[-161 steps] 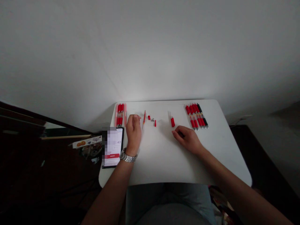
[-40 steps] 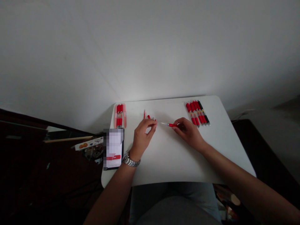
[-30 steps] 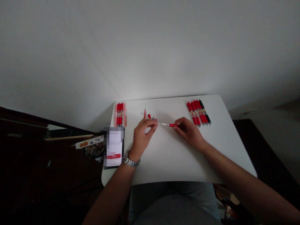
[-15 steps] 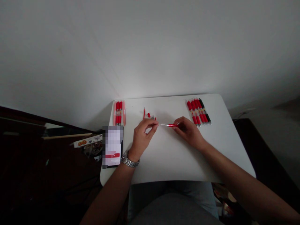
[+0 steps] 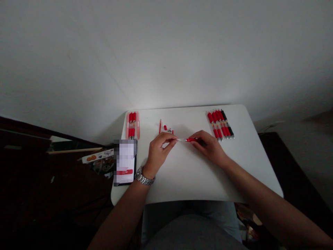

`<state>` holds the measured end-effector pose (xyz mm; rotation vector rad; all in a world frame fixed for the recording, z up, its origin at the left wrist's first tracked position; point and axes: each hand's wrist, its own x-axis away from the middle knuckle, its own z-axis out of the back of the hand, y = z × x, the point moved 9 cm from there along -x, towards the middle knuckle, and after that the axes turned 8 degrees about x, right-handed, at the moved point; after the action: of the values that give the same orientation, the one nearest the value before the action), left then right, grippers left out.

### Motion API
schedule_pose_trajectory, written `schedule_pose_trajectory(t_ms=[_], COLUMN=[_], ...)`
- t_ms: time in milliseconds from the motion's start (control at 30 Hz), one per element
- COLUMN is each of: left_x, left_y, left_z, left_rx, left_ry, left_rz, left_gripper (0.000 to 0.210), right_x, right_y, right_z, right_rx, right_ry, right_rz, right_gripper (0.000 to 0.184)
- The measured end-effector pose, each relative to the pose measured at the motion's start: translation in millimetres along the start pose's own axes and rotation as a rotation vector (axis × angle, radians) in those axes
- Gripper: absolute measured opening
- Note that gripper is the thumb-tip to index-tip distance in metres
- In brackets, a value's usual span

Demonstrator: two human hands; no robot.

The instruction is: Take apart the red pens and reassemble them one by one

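Observation:
Over the middle of the white table point(image 5: 192, 177), a pen barrel point(image 5: 181, 140) spans the gap between my hands. Its slim clear end is pinched between the thumb and fingertips of my left hand point(image 5: 160, 147). My right hand point(image 5: 209, 147) has its fingers closed round the red part point(image 5: 191, 140) at the other end. Just beyond my left hand lie a thin red refill point(image 5: 160, 125), a short red piece point(image 5: 165, 127) and tiny silver and red bits point(image 5: 170, 130), partly hidden by the fingers.
Several red pens point(image 5: 217, 125) and a black one point(image 5: 227, 123) lie in a row at the back right. At the back left, red pens point(image 5: 132, 125) sit between two pink pens point(image 5: 138, 125). A phone point(image 5: 126, 163) rests at the left edge. A wall rises behind.
My right hand has shifted slightly left along the pen, and the red part sits at a slightly different angle. The left hand has hardly moved.

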<state>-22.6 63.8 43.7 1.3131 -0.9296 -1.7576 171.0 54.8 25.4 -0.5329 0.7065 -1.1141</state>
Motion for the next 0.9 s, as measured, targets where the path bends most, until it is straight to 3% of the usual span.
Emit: schedule_pose_trajectory(t_ms=[467, 767, 900], left_x=[0, -1, 1], left_y=[4, 6, 2], left_z=[1.5, 7.9, 5.7], left_rx=[0.028, -0.322, -0.511], left_ry=[0.014, 0.044, 0.021], left_rz=[-0.043, -0.031, 0.004], left_gripper=[0.012, 0.01, 0.012], right_x=[1, 2, 2], right_y=[12, 29, 31], right_z=[0, 5, 7], right_rx=[-0.125, -0.504, -0.558], right_ry=[0.029, 0.146, 0.191], right_rz=[-0.084, -0.173, -0.197], right_gripper=[0.018, 0.023, 0.026])
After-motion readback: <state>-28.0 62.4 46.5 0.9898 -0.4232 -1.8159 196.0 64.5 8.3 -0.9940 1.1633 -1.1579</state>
